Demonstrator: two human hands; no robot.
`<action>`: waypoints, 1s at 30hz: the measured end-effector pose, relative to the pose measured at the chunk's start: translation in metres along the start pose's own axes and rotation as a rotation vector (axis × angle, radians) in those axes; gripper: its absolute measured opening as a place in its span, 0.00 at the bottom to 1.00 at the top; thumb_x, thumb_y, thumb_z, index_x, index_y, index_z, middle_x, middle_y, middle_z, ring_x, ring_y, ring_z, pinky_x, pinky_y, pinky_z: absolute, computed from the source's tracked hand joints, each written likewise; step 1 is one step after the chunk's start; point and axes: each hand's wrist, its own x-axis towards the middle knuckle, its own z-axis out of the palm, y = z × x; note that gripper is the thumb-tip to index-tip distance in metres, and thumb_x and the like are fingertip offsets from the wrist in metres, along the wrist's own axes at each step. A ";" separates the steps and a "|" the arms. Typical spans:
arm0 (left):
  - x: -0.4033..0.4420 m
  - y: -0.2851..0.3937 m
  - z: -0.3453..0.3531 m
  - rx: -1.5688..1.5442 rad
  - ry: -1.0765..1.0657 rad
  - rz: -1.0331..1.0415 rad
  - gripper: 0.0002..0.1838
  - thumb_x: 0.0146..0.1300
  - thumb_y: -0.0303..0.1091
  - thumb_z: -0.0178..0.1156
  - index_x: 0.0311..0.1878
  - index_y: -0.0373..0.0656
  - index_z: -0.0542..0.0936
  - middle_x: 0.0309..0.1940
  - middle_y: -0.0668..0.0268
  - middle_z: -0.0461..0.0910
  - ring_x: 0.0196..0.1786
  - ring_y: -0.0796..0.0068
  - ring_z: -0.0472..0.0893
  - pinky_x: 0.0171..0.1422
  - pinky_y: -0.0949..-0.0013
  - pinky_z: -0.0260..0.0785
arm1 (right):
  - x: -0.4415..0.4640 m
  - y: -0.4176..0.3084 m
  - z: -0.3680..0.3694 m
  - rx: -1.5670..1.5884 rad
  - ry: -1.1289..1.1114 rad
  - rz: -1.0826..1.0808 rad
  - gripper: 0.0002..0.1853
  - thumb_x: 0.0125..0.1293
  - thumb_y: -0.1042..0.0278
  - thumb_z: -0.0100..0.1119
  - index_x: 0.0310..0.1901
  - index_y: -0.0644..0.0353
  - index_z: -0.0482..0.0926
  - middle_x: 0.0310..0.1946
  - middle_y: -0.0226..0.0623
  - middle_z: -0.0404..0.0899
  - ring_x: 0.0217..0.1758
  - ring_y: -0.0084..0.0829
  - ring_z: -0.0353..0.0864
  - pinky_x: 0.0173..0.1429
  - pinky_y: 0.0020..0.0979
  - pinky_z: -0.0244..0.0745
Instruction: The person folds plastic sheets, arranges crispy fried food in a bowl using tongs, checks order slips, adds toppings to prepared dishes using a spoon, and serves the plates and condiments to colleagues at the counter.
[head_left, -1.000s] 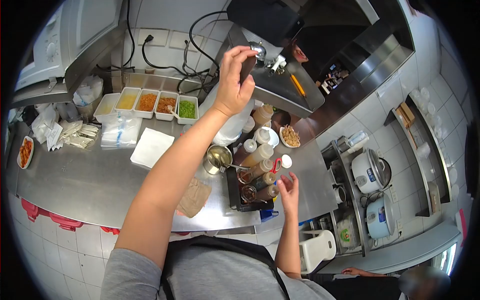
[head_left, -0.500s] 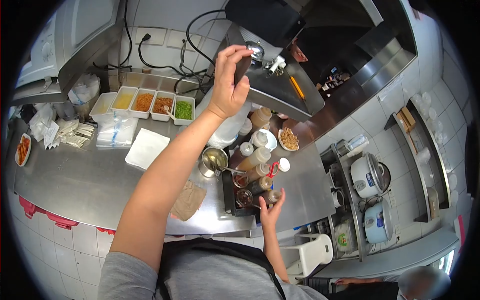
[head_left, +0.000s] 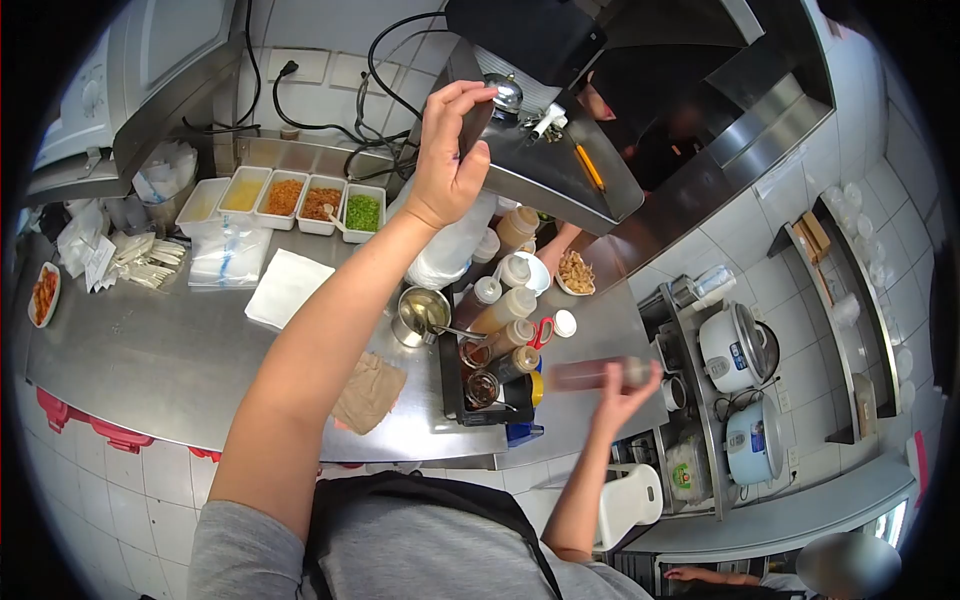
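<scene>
My left hand (head_left: 450,160) is raised at the edge of a steel shelf (head_left: 540,178), its fingers over the edge and the thumb below, close to a call bell (head_left: 505,92). In my right hand (head_left: 622,398) is a squeeze bottle (head_left: 590,375) of dark reddish sauce, tilted nearly flat and blurred by motion. It is held right of a black caddy (head_left: 450,385) with several other squeeze bottles (head_left: 505,310). An open jar of dark sauce (head_left: 482,388) with a spoon also stands in the caddy. Left of it is a steel pot (head_left: 420,318) with a ladle.
Another person's hand (head_left: 562,242) reaches through the hatch beside a bowl of shredded food (head_left: 575,273). White containers of toppings (head_left: 322,200), white paper (head_left: 288,288) and a brown cloth (head_left: 370,393) lie on the steel counter (head_left: 180,350). Rice cookers (head_left: 728,345) stand on the right shelf.
My right hand has lifted a squeeze bottle out of the caddy and moved it right, tilting it. My left hand has stayed at the shelf. Another person's hand has come in through the hatch.
</scene>
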 end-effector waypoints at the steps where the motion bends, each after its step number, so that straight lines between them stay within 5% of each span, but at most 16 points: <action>1: 0.000 0.000 0.000 0.005 -0.003 0.008 0.24 0.55 0.33 0.51 0.58 0.39 0.70 0.56 0.52 0.65 0.60 0.55 0.66 0.67 0.60 0.56 | 0.012 -0.010 -0.011 0.265 0.114 0.328 0.34 0.61 0.64 0.65 0.64 0.53 0.57 0.53 0.39 0.69 0.49 0.33 0.74 0.48 0.37 0.76; 3: -0.001 0.000 0.000 0.004 -0.010 0.007 0.24 0.56 0.33 0.51 0.58 0.38 0.70 0.56 0.52 0.65 0.60 0.55 0.66 0.67 0.60 0.56 | 0.035 0.007 -0.030 0.695 0.354 0.544 0.27 0.62 0.60 0.63 0.59 0.56 0.64 0.51 0.38 0.72 0.49 0.35 0.76 0.51 0.42 0.77; 7: 0.001 0.000 0.001 0.003 0.013 0.010 0.24 0.57 0.35 0.50 0.57 0.39 0.70 0.56 0.53 0.65 0.59 0.55 0.66 0.67 0.60 0.56 | 0.033 0.010 -0.052 1.128 0.115 0.777 0.18 0.64 0.59 0.60 0.51 0.58 0.71 0.47 0.37 0.76 0.49 0.36 0.77 0.51 0.43 0.78; 10: -0.001 -0.002 0.002 -0.001 -0.009 -0.008 0.24 0.58 0.36 0.51 0.58 0.39 0.70 0.56 0.53 0.65 0.60 0.56 0.66 0.67 0.61 0.56 | 0.025 0.046 -0.068 1.251 0.173 0.826 0.15 0.65 0.60 0.59 0.50 0.56 0.73 0.45 0.35 0.77 0.49 0.38 0.78 0.51 0.42 0.78; 13: 0.000 0.000 0.001 0.005 -0.026 -0.018 0.24 0.58 0.37 0.51 0.58 0.39 0.69 0.57 0.53 0.65 0.61 0.57 0.65 0.67 0.61 0.56 | 0.013 0.035 -0.070 1.078 0.055 0.799 0.14 0.65 0.61 0.60 0.50 0.52 0.73 0.46 0.36 0.77 0.47 0.40 0.79 0.49 0.44 0.79; 17: -0.003 0.000 0.004 -0.025 -0.014 -0.056 0.25 0.58 0.38 0.50 0.59 0.38 0.68 0.58 0.54 0.64 0.62 0.59 0.64 0.68 0.61 0.55 | 0.004 0.059 -0.061 0.423 0.297 0.668 0.30 0.61 0.59 0.64 0.62 0.47 0.60 0.50 0.39 0.73 0.46 0.38 0.78 0.44 0.44 0.78; 18: -0.004 0.001 0.005 -0.030 -0.005 -0.066 0.26 0.58 0.38 0.50 0.60 0.39 0.68 0.59 0.55 0.65 0.62 0.60 0.65 0.66 0.62 0.56 | 0.001 0.069 -0.060 0.218 0.215 0.543 0.40 0.59 0.59 0.67 0.66 0.45 0.49 0.50 0.40 0.71 0.44 0.34 0.76 0.39 0.43 0.77; 21: -0.005 -0.003 0.002 0.017 -0.025 -0.075 0.26 0.58 0.38 0.50 0.61 0.41 0.68 0.59 0.57 0.65 0.61 0.62 0.65 0.63 0.64 0.58 | -0.015 0.078 -0.048 -0.253 0.034 0.217 0.39 0.58 0.64 0.67 0.67 0.53 0.55 0.54 0.47 0.70 0.52 0.43 0.74 0.54 0.42 0.72; 28: -0.007 -0.011 0.006 0.044 -0.004 -0.037 0.27 0.60 0.40 0.49 0.62 0.42 0.67 0.60 0.60 0.65 0.60 0.67 0.66 0.61 0.67 0.59 | -0.039 0.166 -0.034 -0.397 -0.098 0.113 0.40 0.55 0.68 0.69 0.67 0.58 0.56 0.59 0.54 0.68 0.60 0.52 0.71 0.62 0.40 0.67; 30: -0.007 -0.010 0.006 0.078 -0.006 -0.033 0.27 0.59 0.38 0.48 0.63 0.41 0.67 0.61 0.60 0.65 0.60 0.68 0.67 0.61 0.68 0.59 | -0.036 0.179 -0.023 -0.227 -0.009 0.272 0.42 0.53 0.67 0.70 0.67 0.58 0.56 0.60 0.53 0.67 0.59 0.51 0.72 0.62 0.40 0.67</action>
